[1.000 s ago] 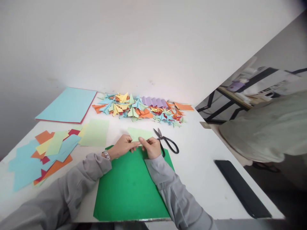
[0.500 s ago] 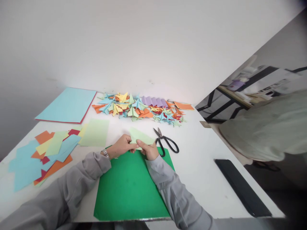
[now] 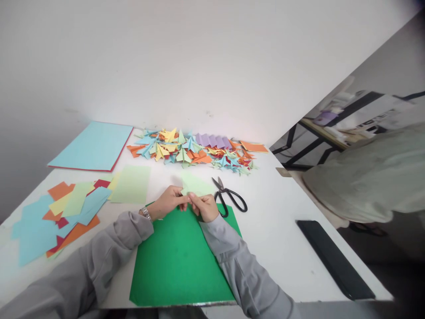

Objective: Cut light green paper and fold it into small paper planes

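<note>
A light green piece of paper (image 3: 196, 184) is pinched between my two hands above the far edge of a green board (image 3: 179, 261). My left hand (image 3: 169, 199), with a metal watch at the wrist, grips its left lower corner. Thumb and fingers of my right hand (image 3: 204, 206) close on its lower edge, touching the left fingertips. Black-handled scissors (image 3: 236, 199) lie partly open just right of my right hand, one handle over the board's corner.
Folded paper planes (image 3: 182, 155) and a purple pleated paper (image 3: 213, 141) lie along the wall. Coloured sheets (image 3: 38, 226) spread at left, near a light blue sheet stack (image 3: 94, 146). A black case (image 3: 335, 259) lies right. Beyond the table's right edge is a person (image 3: 358, 177).
My right hand has shifted slightly, its fingers now nearer the left fingertips. The light green paper is tilted a little differently, standing higher above the fingers.
</note>
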A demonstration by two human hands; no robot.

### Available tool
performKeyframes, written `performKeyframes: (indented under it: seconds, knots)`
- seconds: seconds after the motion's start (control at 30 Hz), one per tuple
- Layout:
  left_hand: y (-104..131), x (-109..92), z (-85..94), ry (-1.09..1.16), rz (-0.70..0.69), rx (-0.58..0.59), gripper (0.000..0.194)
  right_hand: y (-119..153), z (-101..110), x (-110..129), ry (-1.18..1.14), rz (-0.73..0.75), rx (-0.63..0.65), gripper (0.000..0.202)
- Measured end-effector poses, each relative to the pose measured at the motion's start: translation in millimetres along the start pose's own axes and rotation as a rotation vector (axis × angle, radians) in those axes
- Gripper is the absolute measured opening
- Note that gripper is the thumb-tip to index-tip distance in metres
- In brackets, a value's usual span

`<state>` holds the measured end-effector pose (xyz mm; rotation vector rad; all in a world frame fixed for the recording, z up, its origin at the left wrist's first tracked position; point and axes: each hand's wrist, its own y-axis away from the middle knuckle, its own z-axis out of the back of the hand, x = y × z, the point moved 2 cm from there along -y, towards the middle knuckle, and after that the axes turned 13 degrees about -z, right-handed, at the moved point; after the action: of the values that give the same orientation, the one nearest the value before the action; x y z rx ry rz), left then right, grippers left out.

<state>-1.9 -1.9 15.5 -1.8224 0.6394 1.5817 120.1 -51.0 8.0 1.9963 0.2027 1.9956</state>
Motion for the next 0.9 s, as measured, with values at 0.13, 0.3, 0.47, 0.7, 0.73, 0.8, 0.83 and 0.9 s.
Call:
performKeyframes:
  seconds: [0.13, 0.3, 0.47, 0.7, 0.73, 0.8, 0.83, 0.9]
  knots:
    - [-0.2, -0.7, -0.4, 0.019, 0.004, 0.009, 0.029, 3.0, -1.1, 3.2, 0.005, 0.01, 0.014, 0.053]
    - [0.9, 0.5, 0.1, 0.01, -0.016, -0.033, 0.023, 2.8, -2.2, 1.3, -0.045, -0.022, 0.009, 0.055]
    - [1.5, 2.4, 0.9, 0.03, -0.013, -0.025, 0.022, -1.2, 1.4, -2.1, -0.161, -0.026, -0.058, 0.058]
    - [-0.1, 3.8, 1.7, 0.055, 0.021, -0.052, 0.024, 0.6, 3.5, 3.2, -0.128, 0.002, -0.153, 0.058]
    - [-0.4, 3.8, 1.7, 0.058, 0.026, -0.059, 0.025, 0.9, 3.7, 3.8, -0.128, 0.002, -0.168, 0.057]
    - [-0.7, 3.6, 1.5, 0.068, 0.037, -0.073, 0.026, 0.1, 4.5, 4.1, -0.149, 0.001, -0.175, 0.054]
    - [-0.8, 3.5, 1.4, 0.077, 0.043, -0.078, 0.026, -1.0, 5.1, 3.6, -0.171, -0.003, -0.166, 0.054]
    - [-0.8, 3.0, 0.9, 0.105, 0.053, -0.081, 0.026, -4.4, 7.4, 2.3, -0.233, -0.012, -0.146, 0.057]
